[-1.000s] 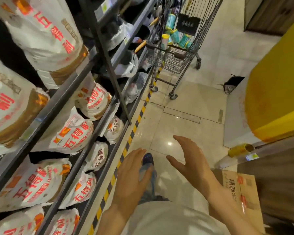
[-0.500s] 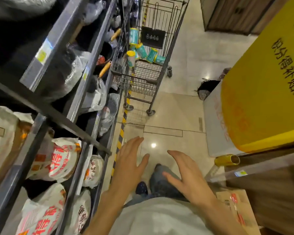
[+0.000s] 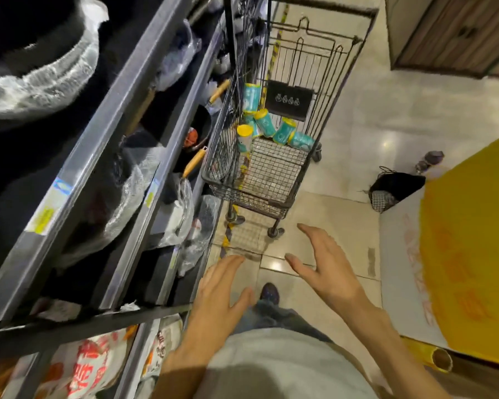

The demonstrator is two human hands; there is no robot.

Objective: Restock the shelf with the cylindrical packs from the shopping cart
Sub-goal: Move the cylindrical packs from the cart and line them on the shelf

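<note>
A grey metal shelf (image 3: 104, 145) holds crinkled plastic-wrapped pans on the left. Beside it, the wire shopping cart (image 3: 268, 180) carries teal cylindrical packs (image 3: 283, 131) with yellow lids, well ahead of both hands. The left hand (image 3: 216, 295) and right hand (image 3: 326, 269) hang empty, fingers spread, above glossy floor tiles (image 3: 357, 116).

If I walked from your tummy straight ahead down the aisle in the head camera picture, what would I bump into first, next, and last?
Near to far: left hand → right hand → the shopping cart front rim → the cylindrical packs lying inside it → the cart's black sign.
</note>
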